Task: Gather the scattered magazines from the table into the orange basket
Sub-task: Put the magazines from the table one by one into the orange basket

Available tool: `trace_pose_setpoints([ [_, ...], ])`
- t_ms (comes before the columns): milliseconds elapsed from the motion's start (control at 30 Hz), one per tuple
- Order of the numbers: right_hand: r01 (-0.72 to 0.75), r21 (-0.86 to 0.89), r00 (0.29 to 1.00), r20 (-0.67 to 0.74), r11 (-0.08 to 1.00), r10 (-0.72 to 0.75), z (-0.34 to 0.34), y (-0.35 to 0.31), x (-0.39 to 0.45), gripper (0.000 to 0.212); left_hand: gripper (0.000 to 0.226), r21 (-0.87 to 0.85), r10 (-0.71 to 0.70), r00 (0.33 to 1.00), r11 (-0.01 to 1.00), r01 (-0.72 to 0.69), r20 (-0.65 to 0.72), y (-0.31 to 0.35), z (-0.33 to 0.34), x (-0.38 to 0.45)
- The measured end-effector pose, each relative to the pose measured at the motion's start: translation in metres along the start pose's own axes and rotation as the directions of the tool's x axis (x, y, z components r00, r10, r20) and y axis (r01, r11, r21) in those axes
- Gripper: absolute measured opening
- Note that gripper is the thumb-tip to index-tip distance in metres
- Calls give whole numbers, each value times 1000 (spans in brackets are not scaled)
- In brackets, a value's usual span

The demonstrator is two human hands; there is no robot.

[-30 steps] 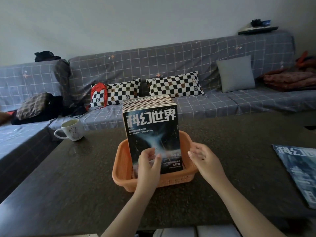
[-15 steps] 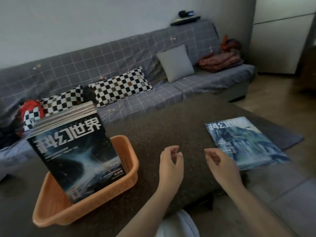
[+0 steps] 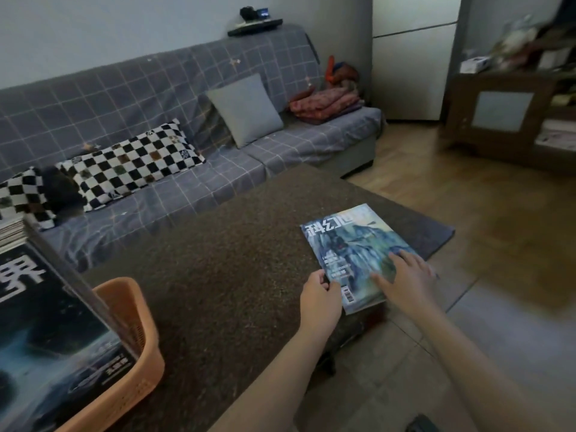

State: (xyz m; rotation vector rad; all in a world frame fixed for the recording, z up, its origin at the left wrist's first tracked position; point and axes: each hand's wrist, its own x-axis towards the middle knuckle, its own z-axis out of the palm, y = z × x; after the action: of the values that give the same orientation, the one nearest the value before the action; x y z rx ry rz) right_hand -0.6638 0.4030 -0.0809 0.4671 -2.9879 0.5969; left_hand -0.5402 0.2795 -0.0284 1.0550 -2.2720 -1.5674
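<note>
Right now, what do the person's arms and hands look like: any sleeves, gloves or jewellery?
Both forearms are bare as far as the view shows, with no sleeves in sight. The left hand and the right hand wear no gloves, and no watch, bracelet or ring is visible. The fingers look slim; the picture is too blurred to judge the nails.

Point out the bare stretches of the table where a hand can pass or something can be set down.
The widest bare patch of table lies between the orange basket and the blue magazine, reaching back to the sofa-side edge. It is crowded at the right corner, where left hand and right hand meet the magazine.
</note>
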Motion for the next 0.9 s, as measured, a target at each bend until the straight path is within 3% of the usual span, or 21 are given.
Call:
trace_pose_setpoints([
  [133,-124,-38,986,109,991,128,-9,-2,14,93,43,-22,-33,999,999,33,-25,7,9,6],
  [300,-162,-39,985,52,986,164,-14,-9,-1,93,56,-151,-169,983,976,157,-71,13,8,11],
  [400,-174,109,985,13,979,173,-18,-8,-18,85,52,-241,-232,972,943,229,16,11,-1,13],
  [500,-202,234,979,16,951,204,-20,-14,-36,81,35,-230,-162,985,958,170,54,4,-12,7],
  [633,-234,343,972,68,910,225,-27,-25,-55,84,34,-199,-49,999,979,51,14,-10,-33,-10],
  [900,-154,543,986,143,825,90,-60,-81,-89,91,36,-289,105,984,947,-144,-145,-24,-103,-44],
])
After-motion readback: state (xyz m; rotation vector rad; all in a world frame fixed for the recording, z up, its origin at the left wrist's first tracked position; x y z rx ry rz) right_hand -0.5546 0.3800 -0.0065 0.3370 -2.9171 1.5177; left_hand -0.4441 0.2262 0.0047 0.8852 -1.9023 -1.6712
